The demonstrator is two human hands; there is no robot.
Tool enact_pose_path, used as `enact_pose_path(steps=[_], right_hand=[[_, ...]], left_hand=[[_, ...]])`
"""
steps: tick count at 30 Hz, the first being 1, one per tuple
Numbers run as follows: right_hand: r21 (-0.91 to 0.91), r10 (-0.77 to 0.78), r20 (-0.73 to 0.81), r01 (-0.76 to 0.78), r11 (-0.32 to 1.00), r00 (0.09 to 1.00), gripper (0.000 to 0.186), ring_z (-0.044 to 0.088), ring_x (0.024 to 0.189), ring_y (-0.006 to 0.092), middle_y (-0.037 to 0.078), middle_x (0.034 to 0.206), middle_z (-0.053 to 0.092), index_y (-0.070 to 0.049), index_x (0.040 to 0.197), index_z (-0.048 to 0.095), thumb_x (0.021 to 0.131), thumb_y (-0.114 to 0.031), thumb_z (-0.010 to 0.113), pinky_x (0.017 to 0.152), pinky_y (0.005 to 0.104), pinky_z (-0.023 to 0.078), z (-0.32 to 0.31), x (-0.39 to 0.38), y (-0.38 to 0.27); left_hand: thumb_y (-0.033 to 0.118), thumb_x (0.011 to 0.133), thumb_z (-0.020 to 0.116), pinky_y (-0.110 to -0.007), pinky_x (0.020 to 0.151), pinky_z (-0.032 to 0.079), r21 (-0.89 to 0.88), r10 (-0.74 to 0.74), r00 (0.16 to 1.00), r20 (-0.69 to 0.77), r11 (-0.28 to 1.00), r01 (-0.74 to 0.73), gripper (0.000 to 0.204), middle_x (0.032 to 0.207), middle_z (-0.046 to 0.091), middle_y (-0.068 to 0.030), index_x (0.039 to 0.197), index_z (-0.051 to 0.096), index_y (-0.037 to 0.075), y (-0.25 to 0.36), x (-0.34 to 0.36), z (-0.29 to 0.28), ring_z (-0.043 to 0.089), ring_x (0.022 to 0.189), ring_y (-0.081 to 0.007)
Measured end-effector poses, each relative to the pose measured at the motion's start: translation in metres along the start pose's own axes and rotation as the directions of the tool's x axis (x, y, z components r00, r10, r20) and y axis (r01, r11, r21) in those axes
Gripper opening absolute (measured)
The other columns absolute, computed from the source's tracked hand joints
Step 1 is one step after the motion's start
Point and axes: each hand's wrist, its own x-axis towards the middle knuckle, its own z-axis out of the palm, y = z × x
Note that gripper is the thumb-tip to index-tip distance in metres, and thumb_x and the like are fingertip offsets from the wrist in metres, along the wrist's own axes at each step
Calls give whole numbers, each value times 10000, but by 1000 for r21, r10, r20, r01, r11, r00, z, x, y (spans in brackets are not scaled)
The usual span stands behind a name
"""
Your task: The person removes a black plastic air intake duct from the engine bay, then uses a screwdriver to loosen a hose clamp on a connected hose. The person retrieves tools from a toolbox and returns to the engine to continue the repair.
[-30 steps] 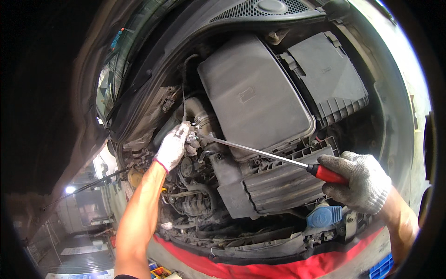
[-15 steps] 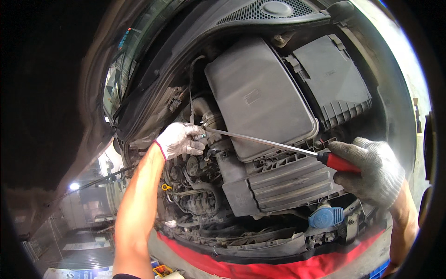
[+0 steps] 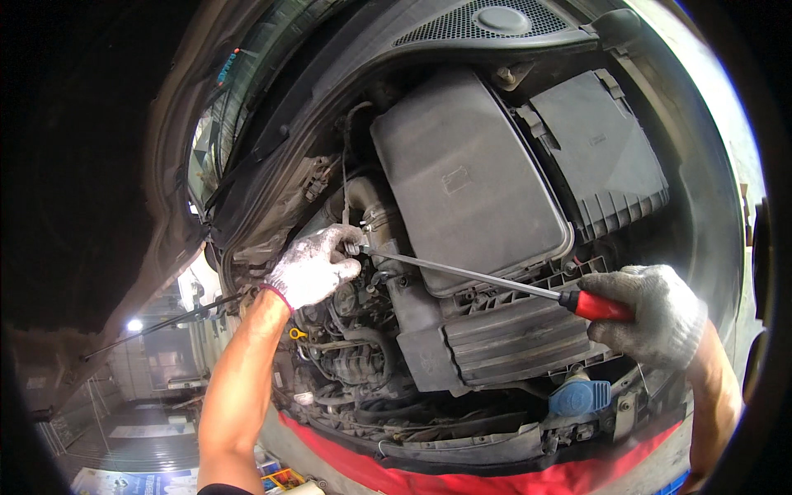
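My right hand [image 3: 648,313], in a grey-white work glove, grips the red handle of a long screwdriver [image 3: 470,275]. Its metal shaft runs leftward across the engine bay, over the corner of a black box cover. My left hand [image 3: 313,268], in a soiled white glove, is closed at the far end of the shaft. Thumb and fingers pinch a small ridged metal piece [image 3: 355,248] against the tip; its exact kind is too small to tell. Right beside it lies an air intake hose [image 3: 375,210] with a metal clamp.
A large black box cover [image 3: 466,177] and a smaller black cover [image 3: 598,153] fill the far right. Nearer are a ribbed black housing [image 3: 520,338], a blue reservoir cap [image 3: 580,398] and a yellow dipstick ring [image 3: 297,333]. Red cloth [image 3: 462,474] drapes the front edge.
My left hand has turned and curled its fingers more tightly around the small metal piece at the screwdriver tip. My right hand keeps its grip on the handle. The view has shifted slightly.
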Motion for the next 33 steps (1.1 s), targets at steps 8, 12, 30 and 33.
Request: enact_pose_path(steps=[8,12,30,33], right_hand=[[165,91,68,-101,981,994,524,763,862,271,215,990,756,33,1240,695,764,-150,813,838,369,619,-5,3,-1],[179,84,54,-92,980,995,517,761,846,265,207,973,756,32,1228,699,758,-151,815,819,360,617,-3,1,1],[279,427,271,-495,823,863,574,729,738,217,177,939,760,10,1275,693,757,-182,847,723,341,617,-21,25,-2],[305,378,272,-452,838,885,617,701,661,179,147,872,748,12,1267,696,750,-282,861,648,311,604,-20,30,9]], left_hand=[[208,820,751,-400,840,551,218,68,998,-4,974,-66,325,971,715,-136,1107,674,76,-3,16,-6,708,914,-269],[227,789,784,-396,825,546,234,39,994,102,970,-62,368,970,715,-122,1103,679,65,-5,30,-14,696,902,-247],[239,776,807,-380,785,543,192,54,979,197,977,-92,402,967,710,-123,1104,674,48,-8,41,-25,688,862,-225],[240,773,806,-385,819,539,197,45,980,191,977,-83,394,997,710,-126,1096,675,57,-12,38,-25,688,907,-240]])
